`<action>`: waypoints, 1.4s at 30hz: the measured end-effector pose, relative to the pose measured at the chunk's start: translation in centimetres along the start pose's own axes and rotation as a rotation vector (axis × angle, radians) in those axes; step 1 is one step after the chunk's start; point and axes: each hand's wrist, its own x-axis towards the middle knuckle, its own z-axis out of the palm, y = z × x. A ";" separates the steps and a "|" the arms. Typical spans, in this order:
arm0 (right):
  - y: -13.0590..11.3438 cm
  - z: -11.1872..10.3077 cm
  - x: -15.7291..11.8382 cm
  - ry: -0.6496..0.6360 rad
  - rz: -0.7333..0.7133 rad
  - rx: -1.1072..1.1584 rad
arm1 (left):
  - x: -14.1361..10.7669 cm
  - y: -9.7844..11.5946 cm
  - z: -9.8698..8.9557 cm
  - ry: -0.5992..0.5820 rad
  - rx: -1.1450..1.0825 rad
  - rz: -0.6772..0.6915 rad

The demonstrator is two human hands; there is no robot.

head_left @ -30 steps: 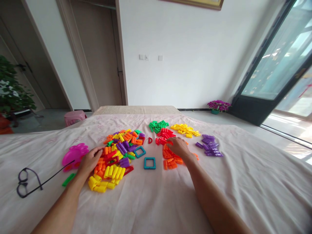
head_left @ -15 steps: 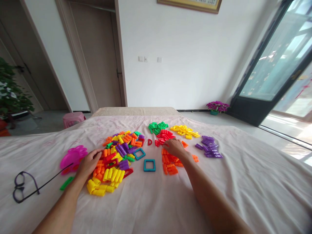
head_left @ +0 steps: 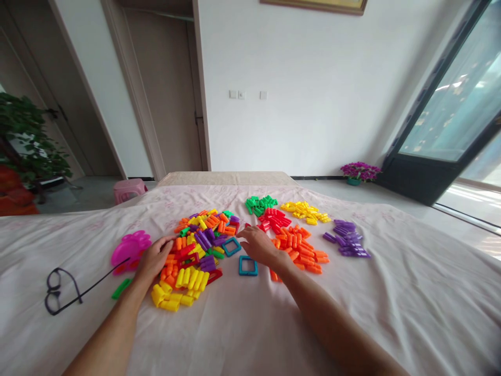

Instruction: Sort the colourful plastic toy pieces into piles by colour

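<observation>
No readable text anywhere. Wall plates [head_left: 241,95]: small dark mark on the middle one, too small to tell if it's a symbol or socket holes. Picture frame [head_left: 321,7]: cut off at the top edge, only a lower strip shows, nothing legible. Glass door [head_left: 434,122]: pale specks, can't make out any characters.

A jumbled, many-coloured heap of short plastic pieces [head_left: 203,240] is being flanked on its right by an orange pile [head_left: 300,248], a red pile [head_left: 276,218], a green pile [head_left: 261,205], a yellow pile [head_left: 304,211] and a purple pile [head_left: 346,240].
</observation>
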 end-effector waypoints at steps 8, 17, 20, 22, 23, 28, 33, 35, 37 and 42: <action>-1.2 3.2 3.6 0.037 0.089 -0.018 | 0.1 0.0 0.1 -0.006 -0.017 -0.001; -1.6 3.8 3.6 0.107 0.201 -0.053 | 0.0 0.1 -0.1 -0.005 0.009 -0.007; -1.3 2.0 3.1 0.063 0.215 0.011 | 0.0 0.2 -0.1 -0.009 -0.002 -0.004; -0.5 0.0 2.9 0.031 0.231 0.020 | -0.1 0.3 -0.1 -0.018 -0.016 -0.006; 0.1 -1.1 2.7 0.031 0.249 0.020 | -0.1 0.3 -0.1 -0.025 -0.021 -0.006; 3.2 -6.1 0.9 0.093 0.380 -0.012 | -0.1 0.1 0.0 -0.030 -0.009 -0.033; 5.8 -8.7 -1.5 0.049 0.526 -0.090 | -0.1 0.4 -0.1 -0.029 0.019 -0.036; 6.6 -9.0 -2.1 -0.004 0.583 -0.098 | -0.2 0.5 -0.2 -0.029 0.034 -0.041; 7.1 -9.2 -2.5 -0.043 0.627 -0.102 | -0.1 0.4 -0.1 -0.027 0.044 -0.046; 7.3 -9.5 -2.7 0.035 0.634 -0.106 | 0.1 -0.1 0.0 -0.019 0.015 -0.054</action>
